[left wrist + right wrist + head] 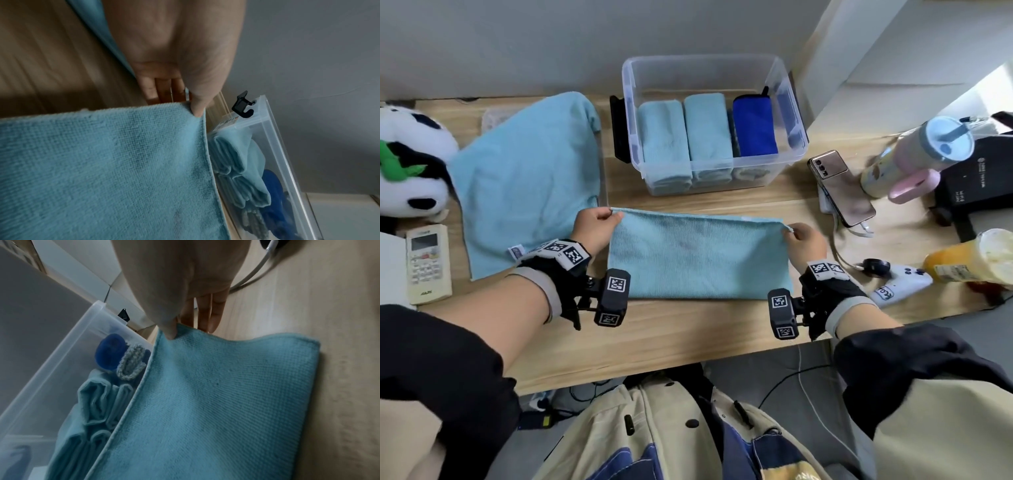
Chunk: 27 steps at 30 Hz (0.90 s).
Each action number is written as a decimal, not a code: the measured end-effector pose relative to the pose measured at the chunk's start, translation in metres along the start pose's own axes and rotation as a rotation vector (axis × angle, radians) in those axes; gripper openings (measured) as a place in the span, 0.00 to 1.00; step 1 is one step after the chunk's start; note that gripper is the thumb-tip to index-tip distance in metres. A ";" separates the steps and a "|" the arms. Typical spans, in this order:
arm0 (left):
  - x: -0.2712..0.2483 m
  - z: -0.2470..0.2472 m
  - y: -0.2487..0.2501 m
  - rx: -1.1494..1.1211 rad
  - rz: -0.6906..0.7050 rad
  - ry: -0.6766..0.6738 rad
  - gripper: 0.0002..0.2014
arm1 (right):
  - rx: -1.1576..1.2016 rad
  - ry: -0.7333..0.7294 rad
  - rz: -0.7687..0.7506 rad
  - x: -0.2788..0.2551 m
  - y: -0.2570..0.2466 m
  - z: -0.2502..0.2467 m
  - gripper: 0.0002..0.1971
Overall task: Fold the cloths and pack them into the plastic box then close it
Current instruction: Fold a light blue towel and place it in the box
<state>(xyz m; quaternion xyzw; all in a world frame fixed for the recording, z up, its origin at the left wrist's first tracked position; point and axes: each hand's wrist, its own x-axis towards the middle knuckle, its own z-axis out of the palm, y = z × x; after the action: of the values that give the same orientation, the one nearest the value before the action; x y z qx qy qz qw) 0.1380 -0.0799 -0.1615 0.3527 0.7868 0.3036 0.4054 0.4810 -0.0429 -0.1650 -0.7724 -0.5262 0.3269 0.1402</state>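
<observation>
A light blue cloth (698, 255), folded into a long band, lies flat on the wooden worktop (671, 339) just in front of the person. The left hand (594, 229) pinches its far left corner between thumb and fingers, and the right hand (803, 241) pinches the far right corner the same way; the wrist views show each thumb pressed on top of the fabric with the other fingers beneath the edge. The far edge is raised a little between the two grips, while the near part of the cloth rests on the wood.

Just behind the cloth stands the clear plastic box (631, 113), open, with no lid on it. Inside, side by side, stand two folded light blue cloths (685, 137) and a dark blue cloth (753, 125) on the right (a grey knitted piece seems to be tucked between them, though it is only clear through the box wall in the right wrist view). A black clip (618, 126) sits on the left wall of the box.

Another light blue cloth (527, 178) lies spread out to the left. A toy panda (410, 161) and a remote control (428, 262) sit at the left edge; a phone (839, 186), a tumbler (924, 154) and a drink cup (972, 257) are at the right.
</observation>
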 end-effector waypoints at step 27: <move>0.038 0.009 -0.005 0.119 -0.198 0.065 0.09 | -0.100 0.046 0.218 0.033 -0.008 0.020 0.13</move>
<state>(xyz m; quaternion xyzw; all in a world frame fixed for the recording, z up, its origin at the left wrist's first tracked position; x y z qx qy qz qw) 0.1281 -0.0508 -0.1854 0.2867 0.8472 0.2263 0.3859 0.4695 -0.0122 -0.1871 -0.8384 -0.4514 0.2956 0.0772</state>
